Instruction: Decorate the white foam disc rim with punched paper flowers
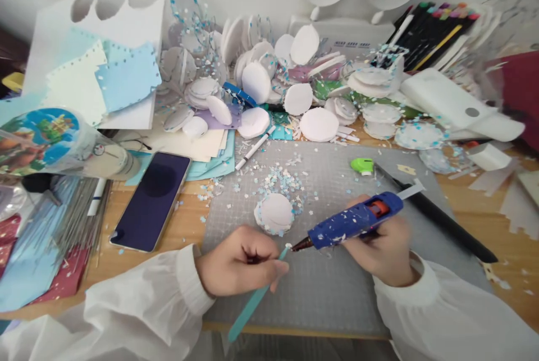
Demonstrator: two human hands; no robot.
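Left hand (238, 260) pinches a thin, light, probably bendy teal stick (255, 302) near its tip; right hand (381, 254) wraps the rigid blue glue gun (351, 222), nozzle touching that tip; grip it mid-length

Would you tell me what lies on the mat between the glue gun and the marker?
In the head view, a white disc ringed by confetti lies between the glue gun and the marker.

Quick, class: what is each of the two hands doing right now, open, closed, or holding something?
Left hand: closed, holding a light blue stick.
Right hand: closed around a blue glue gun, nozzle at the stick's tip.
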